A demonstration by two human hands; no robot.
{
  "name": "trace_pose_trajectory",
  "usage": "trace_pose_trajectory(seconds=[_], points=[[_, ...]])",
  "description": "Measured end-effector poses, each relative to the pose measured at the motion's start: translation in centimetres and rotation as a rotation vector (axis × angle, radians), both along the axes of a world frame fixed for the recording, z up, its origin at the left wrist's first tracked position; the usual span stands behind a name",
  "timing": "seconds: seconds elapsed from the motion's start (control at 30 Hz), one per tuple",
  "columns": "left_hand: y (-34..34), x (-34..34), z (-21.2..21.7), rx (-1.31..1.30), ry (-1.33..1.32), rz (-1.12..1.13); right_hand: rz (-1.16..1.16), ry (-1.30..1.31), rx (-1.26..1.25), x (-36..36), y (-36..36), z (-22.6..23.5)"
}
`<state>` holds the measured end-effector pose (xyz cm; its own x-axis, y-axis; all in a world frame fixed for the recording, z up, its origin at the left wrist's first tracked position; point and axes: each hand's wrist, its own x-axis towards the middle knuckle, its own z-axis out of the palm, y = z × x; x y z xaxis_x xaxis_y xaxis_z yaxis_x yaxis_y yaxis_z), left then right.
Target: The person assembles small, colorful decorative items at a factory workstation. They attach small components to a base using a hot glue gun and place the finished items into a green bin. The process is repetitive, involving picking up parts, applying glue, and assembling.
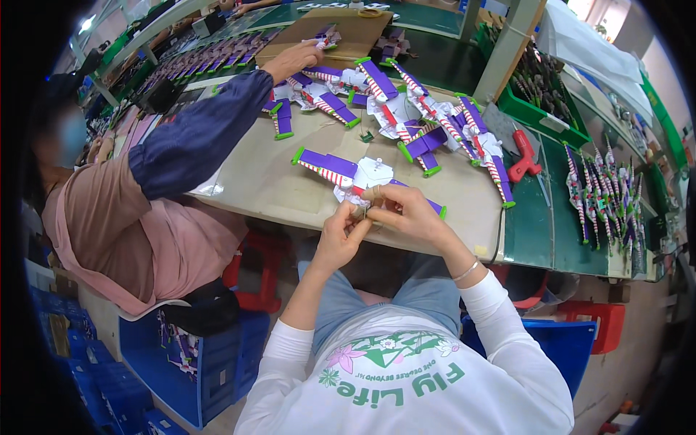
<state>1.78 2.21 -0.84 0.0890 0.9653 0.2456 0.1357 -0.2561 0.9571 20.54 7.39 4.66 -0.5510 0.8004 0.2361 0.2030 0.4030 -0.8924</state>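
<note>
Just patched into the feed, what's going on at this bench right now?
A person's left hand and right hand pinch a small part together at the near edge of the table, against a purple-and-white winged toy piece. More such pieces lie piled behind. A co-worker's hand reaches toward those farther back. A red tool lies to the right.

Red glue gun [523,157] sits at 3 o'clock on the table [275,185], with a heap of purple-and-white toy wing parts [428,119] up at 12. Green bin [540,109] at 2 o'clock, blue crates [185,370] down at 8, and a co-worker's dark blue sleeve [199,138] at 10.
</note>
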Motion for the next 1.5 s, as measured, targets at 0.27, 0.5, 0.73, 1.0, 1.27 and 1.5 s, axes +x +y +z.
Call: trace_pose_trajectory(seconds=[0.27,0.5,0.73,1.0,1.27,1.5], points=[[0.0,1.9,-1.1,0.345,0.148,0.353,0.043,0.199,-0.409,0.5,1.4,-1.5],[0.9,2.6,-1.3,0.701,0.410,0.590,-0.179,-0.070,-0.073,0.2,0.9,-1.1],[1.4,2.0,-1.2,0.679,0.344,0.521,-0.319,-0.180,0.296,-1.6,1.4,-1.7],[1.0,3.9,-0.5,0.494,0.177,0.633,-0.321,-0.142,0.217,-1.7,1.8,-1.7],[1.3,3.9,0.6,0.021,-0.348,0.490,-0.349,-0.087,0.217,-1.5,1.7,-2.2],[0.2,4.3,0.3,0.301,0.264,0.611,-0.324,-0.159,0.253,-1.7,1.7,-2.0]])
